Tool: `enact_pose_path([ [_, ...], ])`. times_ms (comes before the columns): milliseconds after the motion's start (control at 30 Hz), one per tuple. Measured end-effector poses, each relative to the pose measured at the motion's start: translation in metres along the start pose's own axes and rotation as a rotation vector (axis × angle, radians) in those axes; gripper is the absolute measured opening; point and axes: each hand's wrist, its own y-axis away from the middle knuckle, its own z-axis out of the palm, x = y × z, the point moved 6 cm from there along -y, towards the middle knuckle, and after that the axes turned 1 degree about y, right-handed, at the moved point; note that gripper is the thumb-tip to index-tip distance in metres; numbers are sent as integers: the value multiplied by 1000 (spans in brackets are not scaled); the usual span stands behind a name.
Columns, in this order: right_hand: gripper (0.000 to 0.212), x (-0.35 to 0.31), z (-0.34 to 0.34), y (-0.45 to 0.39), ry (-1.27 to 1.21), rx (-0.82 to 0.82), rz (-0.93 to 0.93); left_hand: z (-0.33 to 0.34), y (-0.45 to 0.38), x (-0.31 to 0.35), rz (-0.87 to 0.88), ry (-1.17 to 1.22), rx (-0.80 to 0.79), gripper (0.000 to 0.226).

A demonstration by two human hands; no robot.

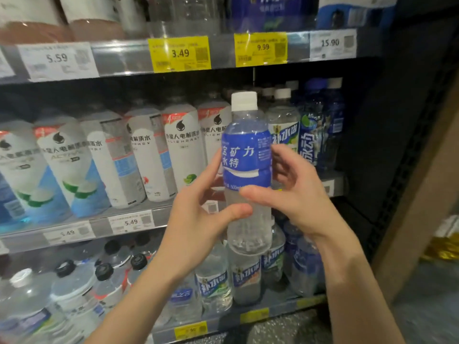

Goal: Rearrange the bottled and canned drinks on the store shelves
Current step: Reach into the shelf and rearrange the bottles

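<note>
1. Both forearms reach up from the bottom edge toward a clear bottle (247, 170) with a blue label and white cap, held upright in front of the middle shelf (129, 223).
2. Left hand (198, 209) grips the bottle from its left side — thumb pressed across the clear lower body, fingers reaching up behind the label.
3. Right hand (295, 192) holds the bottle from its right side, thumb laid on the front just under the label, fingers curled round the back.
4. Behind the bottle to its left stands a row of white-wrapped bottles (183, 152), packed close together.
5. Right of the bottle, blue-labelled bottles (320, 130) fill the row up to the dark side panel (367, 135).
6. Below the bottle, more small bottles (213, 281) crowd the lower shelf.
7. Above the bottle, yellow price tags (180, 53) line the upper shelf edge — dark open room shows between the cap and that edge.
</note>
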Motion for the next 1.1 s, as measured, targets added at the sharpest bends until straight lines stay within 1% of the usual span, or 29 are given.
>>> enact_pose_path([
  [67, 61, -3, 7, 1, 36, -46, 37, -8, 3, 0, 11, 16, 11, 89],
  [233, 67, -12, 17, 9, 105, -145, 135, -23, 9, -8, -14, 48, 55, 101],
  [267, 69, -14, 20, 11, 119, -159, 147, -25, 11, -9, -12, 46, 49, 99],
  [333, 72, -20, 24, 13, 141, -171, 160, -32, 13, -10, -2, 34, 44, 88],
  [400, 71, -26, 27, 14, 137, -174, 169, -38, 15, -7, 6, 17, 49, 82],
  [500, 63, -36, 37, 11, 112, -162, 165, -47, 17, 0, 32, -14, 84, 84],
  [633, 56, -40, 49, 5, 144, -12, 119, -50, 17, 10, 76, -64, 121, 82],
  [700, 61, -39, 44, 4, 150, 58, 109, -47, 16, 13, 99, -101, 124, 83],
  [767, 72, -37, 30, 6, 150, 105, 129, -36, 13, 13, 84, -103, 83, 81],
  [800, 74, -36, 21, 7, 153, 126, 137, -27, 12, 12, 59, -90, 48, 79],
  [867, 72, -31, -3, 12, 167, 193, 147, -9, 11, 11, 17, -91, -22, 79],
  [933, 68, -23, -30, 20, 183, 306, 154, 5, 11, 7, 9, -166, -37, 85],
  [967, 67, -19, -45, 24, 204, 370, 146, 12, 11, 7, 20, -217, -31, 84],
  [1033, 67, -14, -72, 32, 241, 482, 115, 26, 4, 9, 53, -319, -25, 73],
  [1100, 67, -13, -93, 38, 276, 537, 92, 49, -12, 15, 94, -472, -58, 68],
])
